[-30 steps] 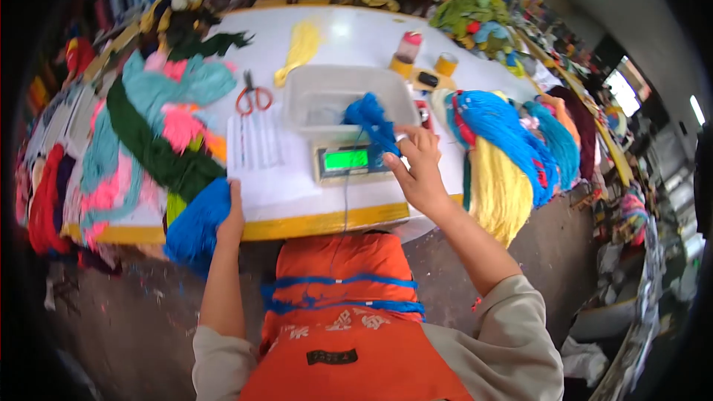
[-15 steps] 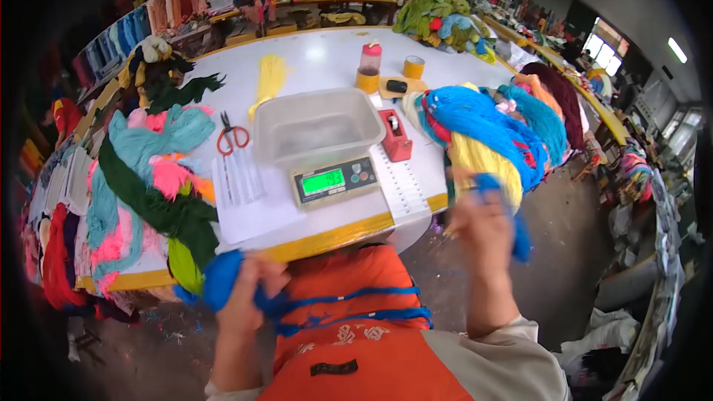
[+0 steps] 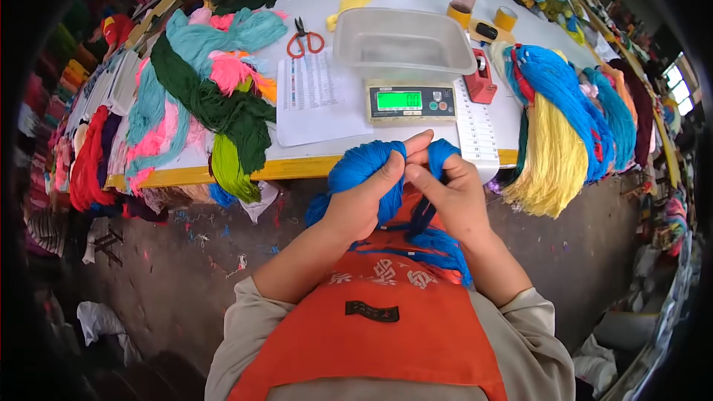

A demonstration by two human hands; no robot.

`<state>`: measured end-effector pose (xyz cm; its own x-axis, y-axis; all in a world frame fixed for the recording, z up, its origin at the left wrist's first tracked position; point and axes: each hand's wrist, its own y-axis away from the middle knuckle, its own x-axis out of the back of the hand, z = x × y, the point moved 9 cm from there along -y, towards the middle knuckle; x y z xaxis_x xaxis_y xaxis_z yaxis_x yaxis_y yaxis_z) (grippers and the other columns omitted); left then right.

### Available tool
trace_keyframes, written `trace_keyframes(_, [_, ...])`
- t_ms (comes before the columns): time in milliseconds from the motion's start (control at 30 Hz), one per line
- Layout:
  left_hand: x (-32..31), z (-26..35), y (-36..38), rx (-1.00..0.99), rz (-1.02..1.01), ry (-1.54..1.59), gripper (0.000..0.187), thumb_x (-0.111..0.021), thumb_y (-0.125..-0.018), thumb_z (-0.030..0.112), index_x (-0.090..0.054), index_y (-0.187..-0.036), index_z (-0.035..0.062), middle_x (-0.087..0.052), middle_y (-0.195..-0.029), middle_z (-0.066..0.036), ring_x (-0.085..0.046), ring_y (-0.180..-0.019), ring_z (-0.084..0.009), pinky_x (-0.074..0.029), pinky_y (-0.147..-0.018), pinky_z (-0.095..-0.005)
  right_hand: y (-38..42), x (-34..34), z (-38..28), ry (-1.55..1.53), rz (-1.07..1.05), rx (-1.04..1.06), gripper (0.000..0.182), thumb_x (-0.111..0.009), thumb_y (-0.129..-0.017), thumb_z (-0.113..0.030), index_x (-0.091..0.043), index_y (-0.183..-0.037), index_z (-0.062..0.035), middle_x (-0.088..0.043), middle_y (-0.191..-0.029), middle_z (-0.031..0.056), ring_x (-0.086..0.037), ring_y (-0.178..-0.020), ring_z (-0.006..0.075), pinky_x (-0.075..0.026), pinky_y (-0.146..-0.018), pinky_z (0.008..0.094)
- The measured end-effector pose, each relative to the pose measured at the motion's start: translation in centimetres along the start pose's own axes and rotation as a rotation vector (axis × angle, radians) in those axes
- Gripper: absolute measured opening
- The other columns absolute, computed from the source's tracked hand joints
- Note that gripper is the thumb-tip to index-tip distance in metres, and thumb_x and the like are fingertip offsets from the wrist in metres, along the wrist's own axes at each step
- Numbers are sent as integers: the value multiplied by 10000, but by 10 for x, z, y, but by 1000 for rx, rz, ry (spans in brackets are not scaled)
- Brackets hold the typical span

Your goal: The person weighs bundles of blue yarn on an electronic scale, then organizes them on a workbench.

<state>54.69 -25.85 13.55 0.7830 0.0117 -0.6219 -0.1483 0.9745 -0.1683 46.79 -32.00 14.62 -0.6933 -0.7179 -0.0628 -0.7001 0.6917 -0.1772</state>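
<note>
Blue yarn (image 3: 359,171) is bundled in my left hand (image 3: 362,197), its thumb pressed on the strands in front of the table edge. My right hand (image 3: 454,197) pinches a loop of the same blue yarn close beside it, the fingertips of both hands nearly meeting. Lower strands of blue yarn (image 3: 438,246) hang over the orange apron (image 3: 371,341). Just beyond my hands, a scale (image 3: 411,102) shows a green display reading 0.0, with a clear plastic tub (image 3: 405,41) on it or right behind it; which one I cannot tell.
Red-handled scissors (image 3: 305,41) and a printed sheet (image 3: 316,96) lie left of the scale. A red tape dispenser (image 3: 480,82) stands at its right, by a label strip (image 3: 477,130). Coloured yarn piles flank both sides, including dark green (image 3: 215,100) and yellow skeins (image 3: 549,163).
Both hands have come together from far apart, now holding the blue yarn between them. The view has tilted downward, and the scale's reading has changed to 0.0.
</note>
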Motion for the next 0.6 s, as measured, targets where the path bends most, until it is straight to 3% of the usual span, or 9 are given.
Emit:
trace_keyframes(67, [7,-5,-2,-31,76,-46,547,-446,-1054,331,-430,-1414,-81,-530,-1382,-190,-490,-1300,-240,-368,-1110,-370,0,4,0,112,11,46,60,-691,-908,-58,-663,-934,-11,-649,-860,-4,-566,-790,62,-470,-714,240])
trace_keyframes(167, [12,0,-2,-82,81,-35,474,-458,-1053,308,-538,-1322,-74,-555,-1360,-177,-528,-1251,-222,-394,-1086,-354,1,8,1,-26,26,-12,39,-674,-914,-47,-658,-936,-19,-649,-871,-6,-567,-795,62,-467,-726,233])
trace_keyframes(233, [17,-1,-1,-71,91,-65,457,-465,-1052,294,-541,-1321,-68,-557,-1358,-178,-526,-1252,-220,-403,-1078,-353,1,6,3,-256,17,-146,30,-661,-921,-47,-653,-945,-30,-647,-874,-11,-557,-795,48,-456,-733,219])
trace_keyframes(467, [22,-2,-4,-106,122,-149,343,-531,-1027,215,-586,-1230,-55,-575,-1332,-178,-560,-1201,-211,-454,-1020,-343,1,9,18,-227,17,-167,50,-655,-924,-46,-660,-974,-37,-645,-864,-11,-561,-795,47,-458,-744,218])
trace_keyframes(600, [22,-8,-4,-63,165,-56,298,-543,-1020,202,-601,-1178,-45,-588,-1312,-182,-586,-1137,-194,-466,-996,-334,0,8,18,-216,10,-174,52,-661,-924,-66,-666,-971,-45,-647,-860,-14,-520,-724,29,-413,-659,199])
